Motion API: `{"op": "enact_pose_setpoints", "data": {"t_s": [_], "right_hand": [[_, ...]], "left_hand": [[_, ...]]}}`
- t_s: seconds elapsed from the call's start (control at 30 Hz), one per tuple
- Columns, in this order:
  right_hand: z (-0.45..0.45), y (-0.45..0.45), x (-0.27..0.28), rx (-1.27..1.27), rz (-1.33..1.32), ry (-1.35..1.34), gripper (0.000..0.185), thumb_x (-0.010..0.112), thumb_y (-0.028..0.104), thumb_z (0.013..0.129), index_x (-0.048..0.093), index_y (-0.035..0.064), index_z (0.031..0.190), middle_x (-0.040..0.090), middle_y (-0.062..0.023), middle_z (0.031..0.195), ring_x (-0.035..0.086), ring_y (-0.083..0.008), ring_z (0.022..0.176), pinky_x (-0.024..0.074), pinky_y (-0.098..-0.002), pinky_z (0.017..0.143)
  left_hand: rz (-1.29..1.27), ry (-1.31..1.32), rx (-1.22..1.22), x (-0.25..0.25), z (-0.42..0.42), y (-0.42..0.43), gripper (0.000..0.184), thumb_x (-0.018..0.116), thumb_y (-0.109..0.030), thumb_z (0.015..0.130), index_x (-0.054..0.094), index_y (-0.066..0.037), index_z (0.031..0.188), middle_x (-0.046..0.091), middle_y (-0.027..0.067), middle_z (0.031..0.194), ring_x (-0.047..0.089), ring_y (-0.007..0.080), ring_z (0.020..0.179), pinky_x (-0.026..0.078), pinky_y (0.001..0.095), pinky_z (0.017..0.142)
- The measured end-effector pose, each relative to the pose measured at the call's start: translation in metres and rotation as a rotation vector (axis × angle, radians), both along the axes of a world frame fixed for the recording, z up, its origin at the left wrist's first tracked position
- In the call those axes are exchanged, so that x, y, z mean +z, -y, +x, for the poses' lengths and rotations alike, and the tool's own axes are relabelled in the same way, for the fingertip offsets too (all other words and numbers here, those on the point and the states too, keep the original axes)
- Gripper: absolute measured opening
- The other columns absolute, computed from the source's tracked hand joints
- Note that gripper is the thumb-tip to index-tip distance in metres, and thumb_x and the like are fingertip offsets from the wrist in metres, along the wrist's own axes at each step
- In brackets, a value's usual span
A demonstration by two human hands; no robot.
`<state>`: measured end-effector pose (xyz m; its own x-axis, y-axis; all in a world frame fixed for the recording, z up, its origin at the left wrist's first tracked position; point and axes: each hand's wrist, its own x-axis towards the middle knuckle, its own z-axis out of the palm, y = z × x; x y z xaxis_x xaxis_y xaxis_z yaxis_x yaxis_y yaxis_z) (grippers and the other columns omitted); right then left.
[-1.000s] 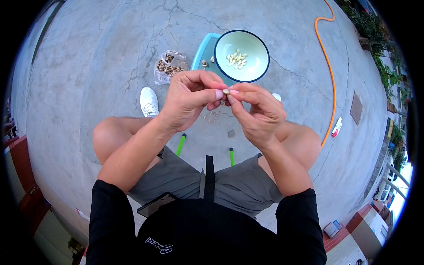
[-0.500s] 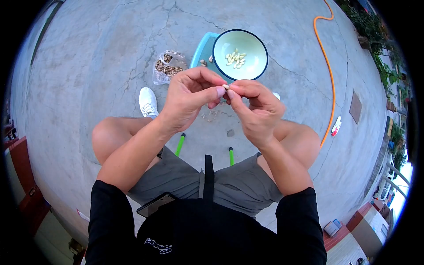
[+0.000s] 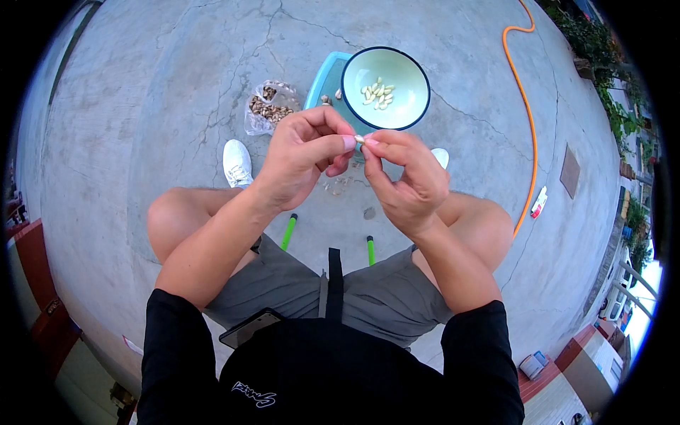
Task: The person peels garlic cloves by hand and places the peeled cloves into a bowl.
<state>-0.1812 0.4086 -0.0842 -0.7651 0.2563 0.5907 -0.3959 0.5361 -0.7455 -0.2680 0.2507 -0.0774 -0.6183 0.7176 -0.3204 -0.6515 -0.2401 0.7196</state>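
Note:
Between my two hands is a small pale garlic clove (image 3: 360,139), pinched at the fingertips. My left hand (image 3: 303,154) grips its left end between thumb and forefinger. On the other side, the thumb and fingers of my right hand (image 3: 409,176) are closed on the clove's right end. Just beyond the hands stands a white enamel bowl (image 3: 407,74) with a dark rim, holding several peeled cloves (image 3: 377,93). It rests on a light-blue stool (image 3: 324,74), where a few unpeeled garlic pieces (image 3: 326,99) lie beside it.
A clear plastic bag (image 3: 258,126) of brownish unpeeled cloves sits on the cracked concrete, left of the stool. Bits of skin (image 3: 338,185) lie on the ground between my feet. An orange hose (image 3: 528,106) runs along the right, near a red-and-white packet (image 3: 540,202).
More of the clove's pale, smooth surface shows between my fingertips. My right hand has shifted slightly left, and its fingers have changed position; my left hand has hardly moved.

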Motion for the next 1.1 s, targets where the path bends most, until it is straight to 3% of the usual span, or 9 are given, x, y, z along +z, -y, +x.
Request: {"op": "enact_pose_setpoints", "data": {"t_s": [0.23, 0.3, 0.33, 0.4, 0.5, 0.83, 1.1], "right_hand": [[0.002, 0.003, -0.001, 0.058, -0.04, 0.02, 0.019, 0.074, -0.01, 0.075, 0.068, -0.0026, 0.091, 0.071, -0.0125, 0.088, 0.07, -0.0204, 0.075, 0.0557, -0.027, 0.068], [0.005, 0.009, -0.001, 0.142, -0.598, 0.264, 0.015, 0.071, -0.009, 0.081, 0.067, -0.0041, 0.096, 0.071, -0.0113, 0.089, 0.069, -0.0172, 0.076, 0.0568, -0.0269, 0.07], [0.004, 0.008, 0.001, 0.143, -0.599, 0.264, 0.015, 0.071, -0.009, 0.081, 0.067, -0.0041, 0.096, 0.071, -0.0113, 0.089, 0.069, -0.0172, 0.076, 0.0568, -0.0269, 0.07], [0.004, 0.004, 0.008, 0.242, -0.965, 0.435, 0.013, 0.069, -0.005, 0.086, 0.067, -0.0061, 0.099, 0.07, -0.0115, 0.087, 0.069, -0.0154, 0.077, 0.0572, -0.0266, 0.069], [0.001, 0.001, 0.005, 0.296, -1.066, 0.488, 0.013, 0.07, -0.002, 0.087, 0.067, -0.0067, 0.099, 0.07, -0.0128, 0.084, 0.068, -0.0158, 0.074, 0.0557, -0.0267, 0.064], [0.0, -0.004, 0.007, 0.294, -1.249, 0.597, 0.014, 0.071, 0.003, 0.088, 0.067, -0.0063, 0.097, 0.07, -0.0124, 0.083, 0.067, -0.0166, 0.07, 0.0535, -0.0277, 0.061], [0.002, -0.003, 0.005, 0.195, -1.015, 0.515, 0.01, 0.068, 0.0, 0.09, 0.066, -0.0061, 0.098, 0.07, -0.0129, 0.086, 0.067, -0.0164, 0.072, 0.0535, -0.0284, 0.063]], "left_hand": [[0.016, 0.004, -0.013, -0.002, 0.0, 0.0, 0.005, 0.063, -0.004, 0.085, 0.058, -0.004, 0.086, 0.061, 0.0018, 0.082, 0.05, 0.0067, 0.062, 0.038, 0.0212, 0.054], [0.005, -0.047, -0.011, -0.003, 0.0, 0.001, 0.005, 0.063, -0.004, 0.084, 0.059, -0.005, 0.086, 0.061, 0.0008, 0.082, 0.049, 0.0055, 0.062, 0.037, 0.0205, 0.055], [0.004, -0.047, -0.011, -0.003, 0.001, 0.001, 0.005, 0.063, -0.004, 0.084, 0.059, -0.005, 0.086, 0.061, 0.0008, 0.082, 0.049, 0.0055, 0.062, 0.037, 0.0205, 0.055], [-0.043, -0.126, -0.004, -0.003, 0.002, 0.001, 0.006, 0.064, -0.005, 0.084, 0.059, -0.005, 0.086, 0.061, -0.0004, 0.082, 0.049, 0.0045, 0.062, 0.037, 0.02, 0.056], [-0.053, -0.165, 0.022, -0.002, 0.003, -0.001, 0.006, 0.065, -0.005, 0.083, 0.06, -0.005, 0.087, 0.06, -0.0012, 0.082, 0.049, 0.0044, 0.063, 0.037, 0.0202, 0.057], [-0.073, -0.218, 0.033, -0.003, 0.002, -0.002, 0.01, 0.066, -0.003, 0.083, 0.061, -0.003, 0.091, 0.061, 0.0015, 0.083, 0.052, 0.0068, 0.068, 0.041, 0.0214, 0.06], [-0.084, -0.346, 0.091, -0.002, 0.005, -0.005, 0.012, 0.067, -0.002, 0.087, 0.064, 0.001, 0.099, 0.064, 0.004, 0.088, 0.056, 0.0087, 0.072, 0.044, 0.0226, 0.062]]}}
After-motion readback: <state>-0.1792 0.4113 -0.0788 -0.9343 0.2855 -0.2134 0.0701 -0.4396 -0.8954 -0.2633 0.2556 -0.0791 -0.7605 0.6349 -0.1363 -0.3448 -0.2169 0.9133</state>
